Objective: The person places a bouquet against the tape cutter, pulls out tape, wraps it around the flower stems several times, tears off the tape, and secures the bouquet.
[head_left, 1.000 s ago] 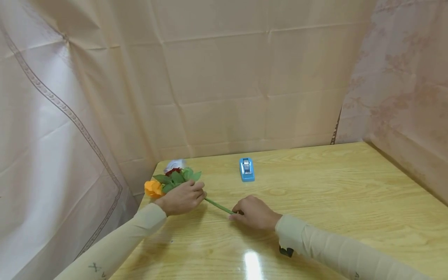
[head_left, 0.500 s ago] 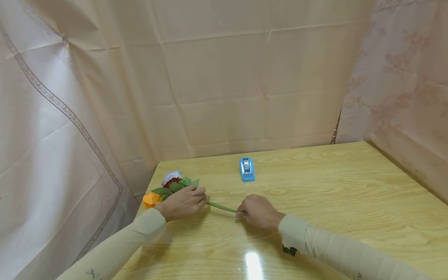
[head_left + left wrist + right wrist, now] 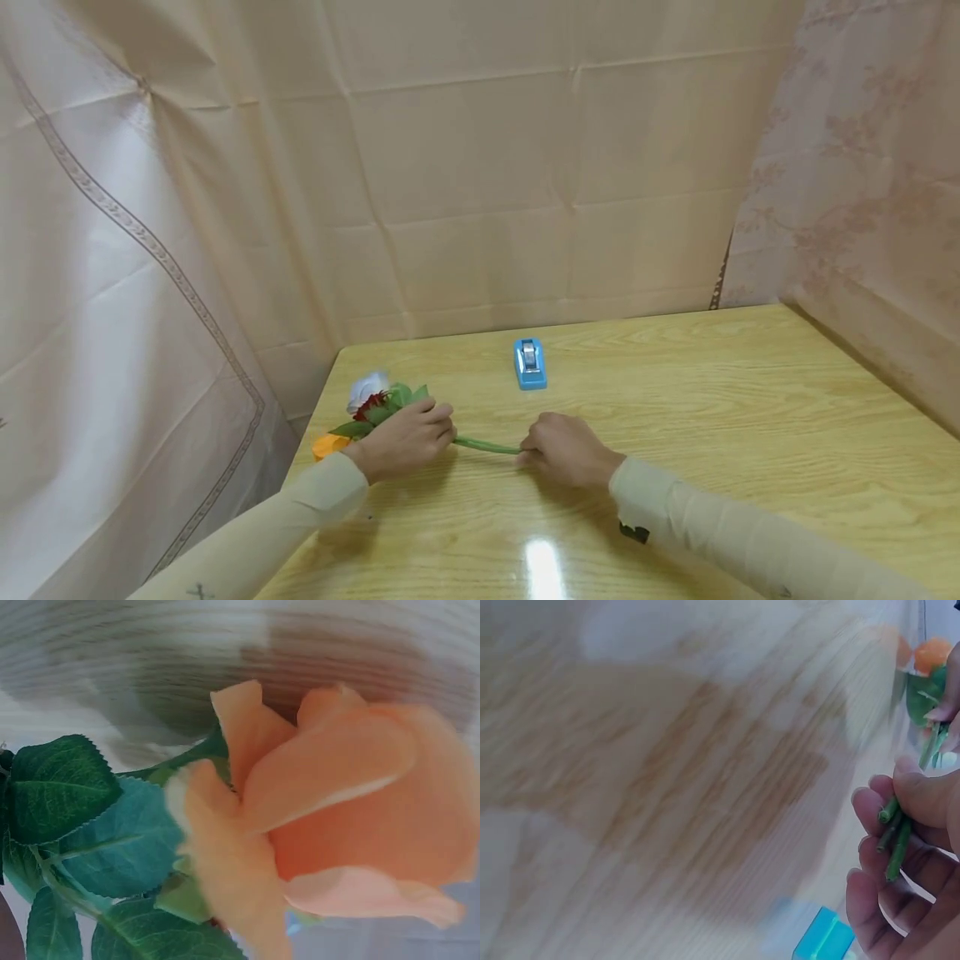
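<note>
A pale, creased curtain (image 3: 480, 167) hangs behind and to both sides, closing off the far edge of the wooden table (image 3: 735, 400) in front of me. My two beige sleeves reach in over the tabletop, the left sleeve (image 3: 262, 529) from the near left and the right sleeve (image 3: 727, 521) from the near right. Between them, at the table's left part, is the bunch of flowers (image 3: 401, 396), lying slantwise with its heads to the left; whether it touches the wood I cannot tell. My left hand (image 3: 408, 440) is curled round it just below the leaves, hiding that stretch of stem. My right hand (image 3: 570, 450) pinches the lower ends of the green stems (image 3: 487, 446) between thumb and fingers, with a bare length of stem between my hands. Beyond my right fingertips, well apart from them, stands a blue tape dispenser (image 3: 530, 364). Of the blooms, the white flower (image 3: 367, 390) lies farthest from me, the red flower (image 3: 370, 406) next to it, and the orange flower (image 3: 331, 446) nearest, partly covered by my left wrist. A small dark object (image 3: 634, 532) shows under my right cuff. Smallest are three cut stem ends (image 3: 889, 832), poking out past my right thumb.
</note>
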The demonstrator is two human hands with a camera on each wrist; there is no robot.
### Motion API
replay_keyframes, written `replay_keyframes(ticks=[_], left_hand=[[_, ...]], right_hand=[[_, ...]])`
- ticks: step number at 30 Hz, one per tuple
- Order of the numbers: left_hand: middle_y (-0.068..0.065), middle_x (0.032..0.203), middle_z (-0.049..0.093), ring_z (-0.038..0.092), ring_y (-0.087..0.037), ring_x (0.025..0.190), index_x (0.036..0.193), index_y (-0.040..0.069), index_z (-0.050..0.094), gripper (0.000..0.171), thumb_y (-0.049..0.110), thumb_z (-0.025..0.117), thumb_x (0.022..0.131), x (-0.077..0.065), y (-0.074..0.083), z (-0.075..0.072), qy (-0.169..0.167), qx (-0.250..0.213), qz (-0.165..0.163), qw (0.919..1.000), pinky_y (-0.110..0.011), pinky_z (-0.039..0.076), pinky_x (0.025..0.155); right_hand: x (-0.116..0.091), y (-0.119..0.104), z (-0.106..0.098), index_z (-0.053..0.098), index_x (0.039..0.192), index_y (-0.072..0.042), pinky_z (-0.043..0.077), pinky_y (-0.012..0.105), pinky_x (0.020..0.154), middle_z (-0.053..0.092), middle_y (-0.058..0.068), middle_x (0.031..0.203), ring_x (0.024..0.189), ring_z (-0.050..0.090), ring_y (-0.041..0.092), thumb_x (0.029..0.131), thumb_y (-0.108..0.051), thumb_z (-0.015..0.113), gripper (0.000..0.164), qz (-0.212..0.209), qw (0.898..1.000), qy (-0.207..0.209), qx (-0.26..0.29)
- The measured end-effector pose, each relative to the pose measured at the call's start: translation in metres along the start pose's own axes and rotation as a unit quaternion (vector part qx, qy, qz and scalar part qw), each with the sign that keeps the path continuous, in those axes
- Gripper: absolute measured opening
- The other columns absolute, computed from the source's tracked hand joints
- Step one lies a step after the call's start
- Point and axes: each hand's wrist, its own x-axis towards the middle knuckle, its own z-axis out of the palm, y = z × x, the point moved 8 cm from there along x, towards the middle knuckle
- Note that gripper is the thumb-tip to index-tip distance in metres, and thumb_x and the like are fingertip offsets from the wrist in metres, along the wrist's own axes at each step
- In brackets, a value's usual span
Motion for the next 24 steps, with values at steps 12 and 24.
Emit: replay_keyframes(ticks=[12,24], left_hand=[[0.003,0.106,0.073,0.042,-0.020,0.095,0.115,0.013,0.075,0.022,0.026,0.065,0.100,0.013,0.008,-0.010,0.031,-0.017,-0.004,0.9994,-0.034,0.032,0.082],[0.004,0.100,0.074,0.044,-0.020,0.093,0.112,0.013,0.077,0.022,0.026,0.065,0.099,0.024,0.013,-0.019,0.062,-0.027,-0.020,0.9975,-0.032,0.033,0.080]], right_hand=[[-0.016,0.016,-0.007,0.081,0.086,-0.018,0.041,0.022,0.060,0.062,-0.013,0.071,0.066,0.044,0.004,0.092,-0.027,0.077,0.012,-0.016,1.000,0.012,-0.013],[-0.027,0.027,-0.014,0.082,0.088,-0.019,0.039,0.021,0.058,0.062,-0.014,0.072,0.067,0.042,0.004,0.091,-0.029,0.078,0.011,-0.015,0.999,0.021,-0.030]])
